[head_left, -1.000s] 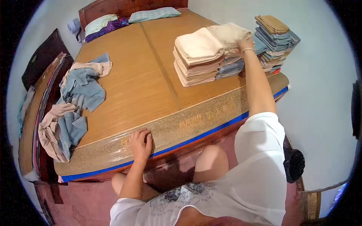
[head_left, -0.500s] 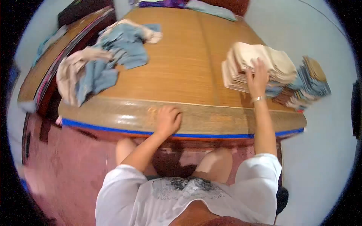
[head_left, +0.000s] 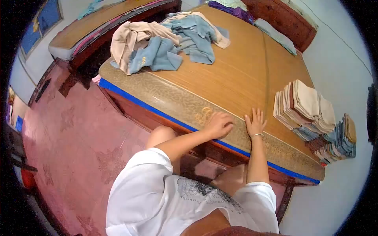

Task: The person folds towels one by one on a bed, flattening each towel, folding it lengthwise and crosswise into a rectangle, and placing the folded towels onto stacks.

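Observation:
My left hand rests on the patterned front edge of the mattress, its fingers loosely curled and apart, holding nothing. Beside it, my right hand lies with fingers spread on the edge of the tan bed mat, also holding nothing. To its right stand stacks of folded cloths, with cream ones on top. Further right is another stack of folded blue and tan cloths. A loose heap of blue and beige cloths lies on the far left part of the bed.
Pillows, one pale, and a purple cloth lie near the headboard. A second bed or bench stands at the upper left. Reddish floor spreads at the left, and a pale wall runs along the right.
My right hand has left the cream cloth stack and come down to the mat near my left hand. The view has turned left, so the bed and heap appear further right.

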Demonstrator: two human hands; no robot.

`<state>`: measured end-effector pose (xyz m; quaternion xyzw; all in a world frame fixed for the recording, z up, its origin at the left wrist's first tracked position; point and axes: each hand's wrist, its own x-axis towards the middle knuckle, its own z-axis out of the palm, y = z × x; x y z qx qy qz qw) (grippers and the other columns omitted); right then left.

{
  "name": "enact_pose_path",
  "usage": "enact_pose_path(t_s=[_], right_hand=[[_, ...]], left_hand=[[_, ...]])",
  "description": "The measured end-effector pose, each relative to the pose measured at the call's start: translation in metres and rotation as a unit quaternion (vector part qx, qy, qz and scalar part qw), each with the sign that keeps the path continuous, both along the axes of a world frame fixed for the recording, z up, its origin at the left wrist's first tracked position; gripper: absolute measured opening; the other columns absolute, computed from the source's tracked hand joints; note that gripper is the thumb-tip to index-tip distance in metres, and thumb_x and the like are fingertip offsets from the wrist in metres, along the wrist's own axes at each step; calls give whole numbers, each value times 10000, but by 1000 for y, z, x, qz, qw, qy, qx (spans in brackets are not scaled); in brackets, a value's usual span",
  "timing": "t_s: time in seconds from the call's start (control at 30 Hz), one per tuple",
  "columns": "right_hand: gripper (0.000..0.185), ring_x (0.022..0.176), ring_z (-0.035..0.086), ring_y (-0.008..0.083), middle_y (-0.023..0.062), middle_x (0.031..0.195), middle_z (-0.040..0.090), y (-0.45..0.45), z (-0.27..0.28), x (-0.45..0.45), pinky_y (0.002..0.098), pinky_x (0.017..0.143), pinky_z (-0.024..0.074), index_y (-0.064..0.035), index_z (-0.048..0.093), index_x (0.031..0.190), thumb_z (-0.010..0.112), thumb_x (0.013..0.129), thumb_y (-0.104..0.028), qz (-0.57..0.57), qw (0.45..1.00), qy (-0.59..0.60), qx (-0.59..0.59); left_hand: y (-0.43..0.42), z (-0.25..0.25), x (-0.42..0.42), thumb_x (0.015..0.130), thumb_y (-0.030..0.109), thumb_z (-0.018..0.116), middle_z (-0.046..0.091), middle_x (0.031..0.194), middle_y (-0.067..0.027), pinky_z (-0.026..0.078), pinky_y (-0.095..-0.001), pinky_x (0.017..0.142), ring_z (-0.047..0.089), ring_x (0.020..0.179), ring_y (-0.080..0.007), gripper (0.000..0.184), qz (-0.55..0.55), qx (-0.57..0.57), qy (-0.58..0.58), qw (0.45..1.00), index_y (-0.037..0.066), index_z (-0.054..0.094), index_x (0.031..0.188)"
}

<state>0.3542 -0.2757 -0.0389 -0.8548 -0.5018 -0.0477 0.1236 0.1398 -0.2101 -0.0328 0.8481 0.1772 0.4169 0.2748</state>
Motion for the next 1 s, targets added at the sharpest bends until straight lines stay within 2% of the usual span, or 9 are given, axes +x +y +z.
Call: enact_pose_path(t_s=[0.07, 0.3, 0.4, 0.47, 0.57, 0.6, 0.77, 0.87, 1.0], right_hand=[[611, 1333, 134, 262, 88, 1432, 218, 0, -5, 4, 541, 1039, 46, -171, 329, 1342, 401, 847, -522, 6, 1000, -8, 0], [607, 1330, 147, 266, 94, 1429, 227, 1, -1, 2, 538, 1033, 49, -168, 351, 1333, 403, 845, -526, -1, 1000, 4, 8], [608, 1330, 149, 267, 100, 1427, 231, 1, -6, 5, 534, 1034, 38, -162, 352, 1333, 400, 845, -522, 1, 1000, 4, 12], [610, 1330, 147, 266, 101, 1427, 231, 1, -4, 3, 533, 1035, 34, -160, 352, 1333, 402, 844, -521, 3, 1000, 4, 15], [620, 1332, 140, 264, 96, 1430, 222, 1, -1, 3, 533, 1036, 30, -162, 339, 1340, 408, 841, -523, -1, 1000, 7, 3], [624, 1333, 137, 262, 92, 1432, 218, 1, -1, 3, 533, 1036, 28, -164, 333, 1343, 407, 840, -526, -4, 1000, 9, -1], [629, 1335, 128, 256, 83, 1437, 206, 2, 3, -1, 534, 1037, 26, -175, 315, 1350, 397, 840, -533, -7, 1000, 16, -10], [620, 1336, 125, 253, 81, 1438, 204, 2, 5, -2, 536, 1036, 31, -183, 317, 1349, 386, 844, -534, -15, 999, 20, -24], [617, 1337, 118, 251, 79, 1439, 201, 4, -4, 5, 539, 1034, 30, -188, 320, 1346, 379, 844, -541, -13, 1000, 1, -15]], left_hand=[[20, 2, -7, 769, 194, 597, 587, 871, -99, 425, -375, 774, 536, 849, -302, 170, -62, -73, -58, 994, 46, 605, 852], [179, 45, -134, 711, 134, 575, 585, 952, -121, 399, -408, 808, 527, 913, -310, 176, 342, 122, -122, 924, 72, 610, 872], [242, 38, -200, 718, 212, 577, 556, 1060, -120, 389, -405, 852, 496, 1003, -312, 233, 482, 107, -55, 868, 96, 616, 916], [246, 36, -222, 741, 300, 569, 519, 1155, -124, 345, -442, 910, 461, 1088, -310, 384, 621, 12, 44, 782, 127, 570, 1084], [257, 30, -245, 756, 363, 560, 475, 1229, -132, 276, -484, 964, 411, 1160, -316, 537, 631, -174, 149, 741, 163, 451, 1242], [261, 27, -251, 757, 388, 564, 467, 1242, -142, 247, -490, 979, 406, 1175, -312, 619, 616, -158, 156, 756, 176, 366, 1304], [256, 30, -248, 713, 319, 582, 498, 1216, -136, 255, -482, 974, 449, 1137, -300, 498, 637, -191, 205, 718, 180, 514, 1186], [275, 11, -260, 701, 277, 577, 594, 1079, -106, 231, -484, 970, 491, 1097, -273, 396, 582, -227, 160, 764, 202, 581, 1090], [257, 21, -251, 702, 267, 575, 568, 1127, -107, 227, -486, 963, 471, 1122, -274, 429, 595, -214, 140, 762, 186, 553, 1123]])
